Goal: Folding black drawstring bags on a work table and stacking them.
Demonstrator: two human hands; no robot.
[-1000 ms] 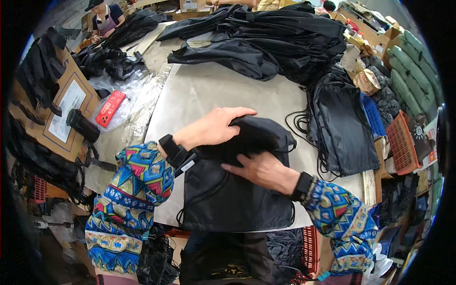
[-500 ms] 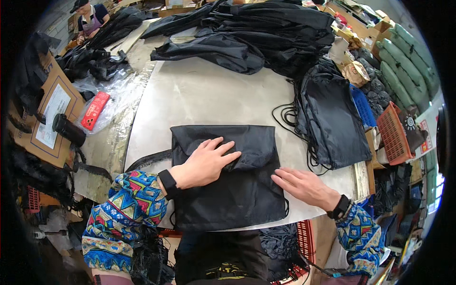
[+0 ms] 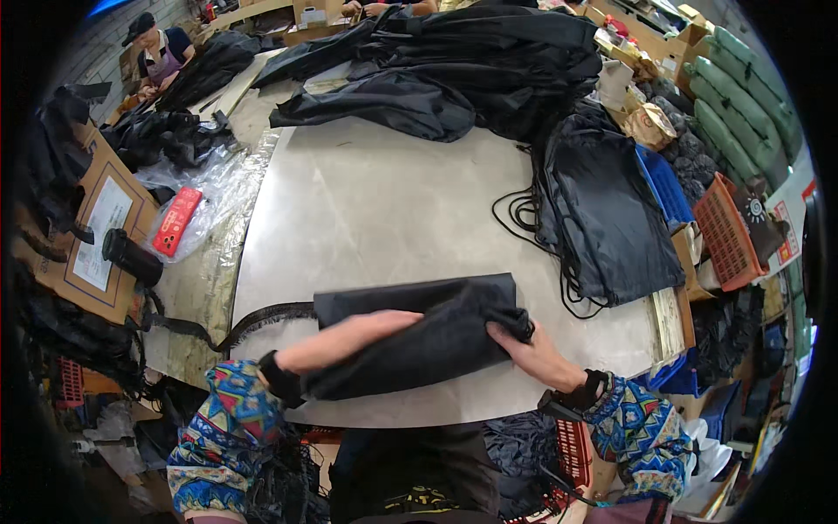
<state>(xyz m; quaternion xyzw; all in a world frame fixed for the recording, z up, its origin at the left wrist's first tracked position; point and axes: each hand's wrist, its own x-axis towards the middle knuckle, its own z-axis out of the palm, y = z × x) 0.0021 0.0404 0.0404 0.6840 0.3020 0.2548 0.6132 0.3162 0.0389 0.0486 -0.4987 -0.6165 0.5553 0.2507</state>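
A black fabric bag (image 3: pixel 410 358) lies folded across the pale table top in front of me, its upper layer raised and creased. My right hand (image 3: pixel 539 356) grips the bunched right edge of the bag, thumb against the cloth. My left hand (image 3: pixel 371 334) reaches over the bag's left part, smeared by motion, its fingers partly hidden at the fold. To the right lies a flat pile of black drawstring bags (image 3: pixel 602 218) with cords trailing on the table. A black fringed strip (image 3: pixel 262 321) runs out from the bag's left side.
Black cloth (image 3: pixel 515 61) is heaped at the far side. A red phone (image 3: pixel 177 223) lies on clear plastic at left, near a black roll (image 3: pixel 131 255) and a cardboard box (image 3: pixel 122 201). An orange basket (image 3: pixel 726 231) stands at right. A person (image 3: pixel 161 52) works far left.
The bag, flat before, has its near part lifted and folded upward. My right hand has closed on its right edge; my left hand has moved down and left from lying flat on it.
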